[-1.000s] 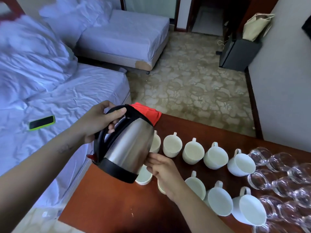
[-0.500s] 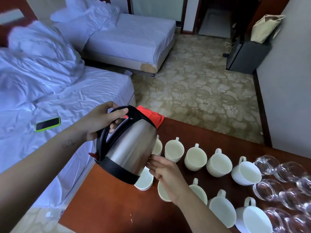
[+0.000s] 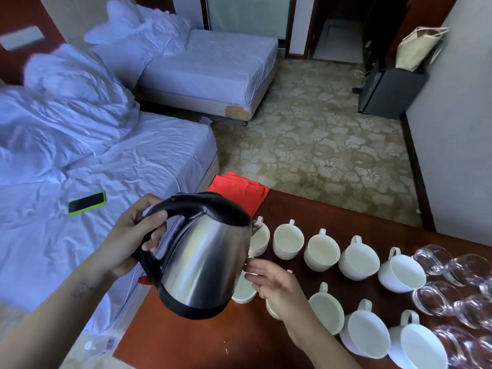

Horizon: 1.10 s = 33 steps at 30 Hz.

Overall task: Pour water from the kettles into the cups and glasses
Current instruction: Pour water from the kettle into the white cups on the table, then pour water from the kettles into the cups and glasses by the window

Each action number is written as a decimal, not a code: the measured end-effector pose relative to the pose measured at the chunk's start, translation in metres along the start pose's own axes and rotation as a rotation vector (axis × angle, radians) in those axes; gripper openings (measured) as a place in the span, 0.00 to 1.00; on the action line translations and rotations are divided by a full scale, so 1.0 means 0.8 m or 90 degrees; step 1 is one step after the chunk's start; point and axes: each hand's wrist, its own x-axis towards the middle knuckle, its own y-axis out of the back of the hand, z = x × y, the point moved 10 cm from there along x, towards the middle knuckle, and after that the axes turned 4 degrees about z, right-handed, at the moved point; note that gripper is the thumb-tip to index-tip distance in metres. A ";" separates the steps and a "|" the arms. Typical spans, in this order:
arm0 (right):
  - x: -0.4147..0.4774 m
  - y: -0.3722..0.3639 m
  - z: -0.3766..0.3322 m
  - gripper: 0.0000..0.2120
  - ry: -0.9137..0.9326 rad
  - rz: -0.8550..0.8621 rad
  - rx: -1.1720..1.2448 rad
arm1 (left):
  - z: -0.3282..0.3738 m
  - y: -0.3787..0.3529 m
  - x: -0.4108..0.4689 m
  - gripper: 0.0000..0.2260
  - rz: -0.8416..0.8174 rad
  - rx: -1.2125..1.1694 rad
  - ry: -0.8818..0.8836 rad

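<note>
While the fingers (image 3: pixel 159 217) of the left hand (image 3: pixel 127 235) clench round the black plastic handle of the stainless-steel electric kettle (image 3: pixel 205 262), the right hand (image 3: pixel 278 287) lies relaxed, fingers nearly straight, its fingertips (image 3: pixel 253 264) at the kettle's steel side. Whether the palm also steadies anything beneath it cannot be told. The kettle hangs tilted in the air over the left end of the reddish-brown wooden table (image 3: pixel 186 342), its spout (image 3: pixel 257 225) just above the end white ceramic cup (image 3: pixel 262 239) of the far row. No stream shows. To pour well, tip slowly from the left wrist, keep the spout low and centred over that cup, and let the right hand merely guide. Stop short of the rim, then work along the rows towards the clear round glasses (image 3: pixel 436 259).
</note>
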 end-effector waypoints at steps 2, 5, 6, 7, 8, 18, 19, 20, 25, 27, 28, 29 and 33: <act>-0.009 -0.014 -0.001 0.24 0.015 0.005 -0.009 | 0.003 0.014 -0.005 0.07 0.017 0.002 -0.010; -0.021 -0.034 -0.003 0.24 0.044 0.037 0.003 | 0.011 0.027 -0.012 0.06 0.024 0.006 -0.008; -0.024 -0.041 -0.004 0.26 0.056 0.055 0.015 | 0.015 0.032 -0.013 0.04 0.016 0.005 -0.012; -0.027 -0.048 -0.008 0.27 0.069 0.071 0.024 | 0.020 0.037 -0.013 0.02 0.009 0.000 -0.015; -0.028 -0.058 -0.012 0.28 0.084 0.084 0.030 | 0.026 0.046 -0.011 0.02 0.005 -0.010 -0.022; -0.027 -0.211 -0.072 0.36 0.207 0.263 0.094 | 0.092 0.145 0.056 0.26 -0.216 -0.069 -0.071; -0.027 -0.224 -0.080 0.36 0.215 0.286 0.108 | 0.101 0.151 0.062 0.26 -0.237 -0.072 -0.078; -0.028 -0.235 -0.089 0.35 0.221 0.307 0.119 | 0.107 0.155 0.070 0.26 -0.253 -0.074 -0.078; -0.033 -0.254 -0.124 0.37 0.228 0.395 0.147 | 0.133 0.153 0.100 0.17 -0.305 -0.090 -0.094; -0.035 -0.252 -0.133 0.34 0.231 0.418 0.141 | 0.139 0.148 0.109 0.05 -0.305 -0.097 -0.108; -0.036 -0.250 -0.138 0.32 0.235 0.427 0.132 | 0.140 0.145 0.116 0.08 -0.297 -0.098 -0.107; -0.037 -0.247 -0.144 0.32 0.241 0.434 0.122 | 0.142 0.141 0.120 0.10 -0.295 -0.098 -0.105; -0.039 -0.228 -0.173 0.32 0.271 0.463 0.112 | 0.169 0.111 0.142 0.05 -0.339 -0.109 -0.121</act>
